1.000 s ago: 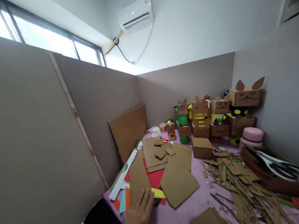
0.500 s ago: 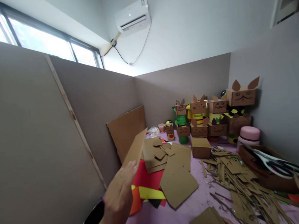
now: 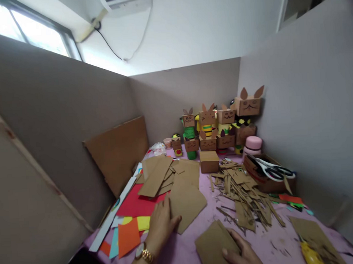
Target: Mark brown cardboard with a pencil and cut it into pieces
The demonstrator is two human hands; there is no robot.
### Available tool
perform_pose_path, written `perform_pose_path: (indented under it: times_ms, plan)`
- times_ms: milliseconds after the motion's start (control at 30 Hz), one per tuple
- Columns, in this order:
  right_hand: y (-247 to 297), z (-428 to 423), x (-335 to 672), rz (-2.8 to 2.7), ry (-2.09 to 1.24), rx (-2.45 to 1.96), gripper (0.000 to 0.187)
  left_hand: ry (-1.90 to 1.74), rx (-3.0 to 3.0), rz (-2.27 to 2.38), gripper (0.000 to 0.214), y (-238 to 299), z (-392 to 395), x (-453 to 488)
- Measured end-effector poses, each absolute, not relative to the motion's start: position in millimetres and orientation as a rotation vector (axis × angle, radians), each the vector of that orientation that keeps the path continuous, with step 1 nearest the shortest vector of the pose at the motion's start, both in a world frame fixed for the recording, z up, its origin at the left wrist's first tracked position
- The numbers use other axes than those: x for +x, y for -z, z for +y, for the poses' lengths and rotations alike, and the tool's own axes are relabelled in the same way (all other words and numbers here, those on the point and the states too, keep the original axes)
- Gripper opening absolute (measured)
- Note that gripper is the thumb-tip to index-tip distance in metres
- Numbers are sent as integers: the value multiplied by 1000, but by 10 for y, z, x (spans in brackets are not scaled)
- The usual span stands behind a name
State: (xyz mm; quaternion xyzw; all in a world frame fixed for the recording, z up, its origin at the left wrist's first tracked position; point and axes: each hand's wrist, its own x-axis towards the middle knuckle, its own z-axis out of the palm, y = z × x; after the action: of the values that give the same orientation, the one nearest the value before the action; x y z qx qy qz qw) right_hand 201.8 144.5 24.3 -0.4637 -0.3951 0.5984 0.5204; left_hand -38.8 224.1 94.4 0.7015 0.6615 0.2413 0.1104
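My left hand point(image 3: 161, 220), with a gold watch point(image 3: 143, 251) on its wrist, is open, its fingers stretched out and thumb apart. It lies at the left edge of a cut cardboard sheet point(image 3: 188, 203), over red paper point(image 3: 136, 204); whether it presses on the sheet I cannot tell. A long cardboard piece point(image 3: 157, 177) rests on the pile of cardboard just beyond my fingertips. Near the front edge, my right hand point(image 3: 242, 251) grips a small stack of cardboard pieces point(image 3: 213, 245), thumb on top and fingers along the right side.
Cardboard scraps point(image 3: 246, 191) are heaped to the right. Behind them stand a box with scissors point(image 3: 274, 170), a pink-lidded container point(image 3: 253, 143) and several cat-faced cardboard figures point(image 3: 207, 118). A yellow-handled tool point(image 3: 311, 255) lies at front right. Orange paper point(image 3: 127, 236) lies left.
My left hand has let go of the long cardboard piece, which now lies on the pile, and has come down nearer. The view has turned right and downward, showing more of my right hand.
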Motion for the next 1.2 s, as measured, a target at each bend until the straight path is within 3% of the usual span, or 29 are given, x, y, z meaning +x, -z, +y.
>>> perform_pose_path:
  times_ms: [133, 333, 567, 767, 867, 1000, 1200]
  plan:
    - [-296, 1470, 2042, -716, -1546, -999, 59, -810, 1880, 1868, 80, -887, 2363, -381]
    - [-377, 1458, 2019, -699, -1659, -871, 56, -1030, 1612, 1620, 49, -924, 2327, -501]
    - [-377, 1453, 1997, -651, -1646, -843, 54, -1265, 1413, 1623, 48, -1345, 2550, -974]
    - [-157, 1542, 1958, -600, -1649, -750, 66, -1561, 1380, 1910, 79, -1376, 2572, -971]
    - [-123, 1573, 1953, -621, -1546, -753, 75, -1450, 1513, 1766, 65, -1051, 2261, -474]
    - [-192, 1530, 1944, -754, -1371, -857, 86, -1080, 1345, 1124, 82, -621, 1813, 305]
    - [-321, 1445, 2028, -1040, -1265, -953, 78, -1039, 1256, 1019, 66, -627, 1714, 550]
